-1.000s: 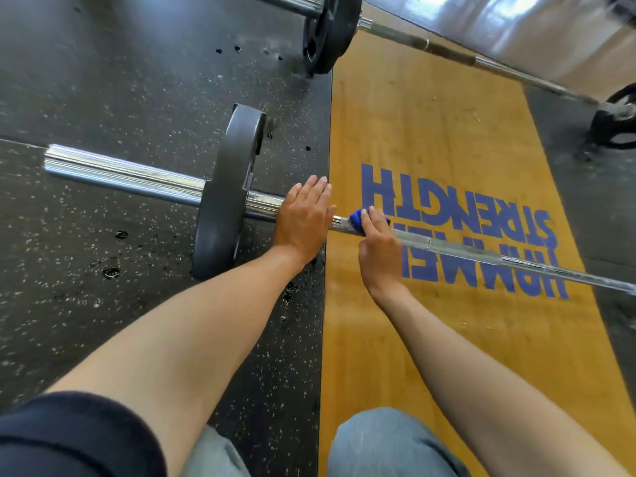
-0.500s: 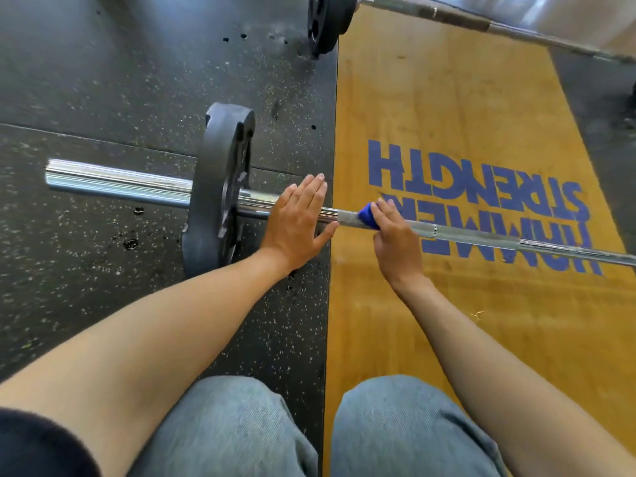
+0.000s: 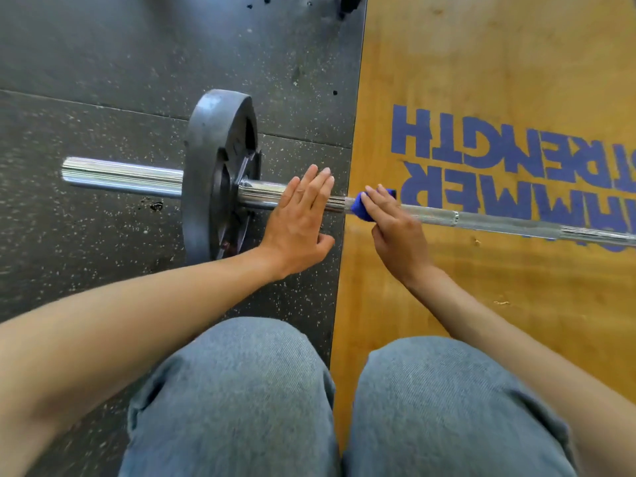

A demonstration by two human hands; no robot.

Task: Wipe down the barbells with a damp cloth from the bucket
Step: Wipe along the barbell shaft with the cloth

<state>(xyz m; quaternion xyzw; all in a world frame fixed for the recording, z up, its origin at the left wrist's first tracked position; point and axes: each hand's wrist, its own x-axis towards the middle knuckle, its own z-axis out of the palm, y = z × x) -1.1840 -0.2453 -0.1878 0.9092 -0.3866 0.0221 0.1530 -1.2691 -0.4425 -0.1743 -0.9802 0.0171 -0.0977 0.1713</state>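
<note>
- The bar (image 3: 499, 220) runs across the middle of the frame, its long axis nearly level, dipping slightly toward the right edge. Its thick chrome sleeve pokes out at centre left, and 1 dark plate (image 3: 220, 173) stands on edge on that sleeve.
- My right hand (image 3: 395, 232) sits just right of centre and holds a blue cloth (image 3: 361, 206) against the bar; the fingers lie over it and the cloth wraps the shaft. I cannot tell whether the thumb closes underneath.
- My left hand (image 3: 299, 222) is flat on the bar between the plate and the cloth, fingers straight and together, thumb spread toward the lower frame. It presses and grips nothing; I judge it is steadying the bar against rolling.
- The relation that matters: the cloth sits at the left end of the knurled shaft, close beside my left fingertips, and almost all of the shaft stretches away to the right, past the frame edge.
- So I judge the coming stroke follows the bar's axis rightward, away from the left hand. The right hand is the nearer one, already on the shaft.
- The floor (image 3: 137, 63) under the plate is dark speckled rubber; the platform (image 3: 447, 46) under the shaft is yellow wood with blue lettering.
- No bucket shows in this view.
</note>
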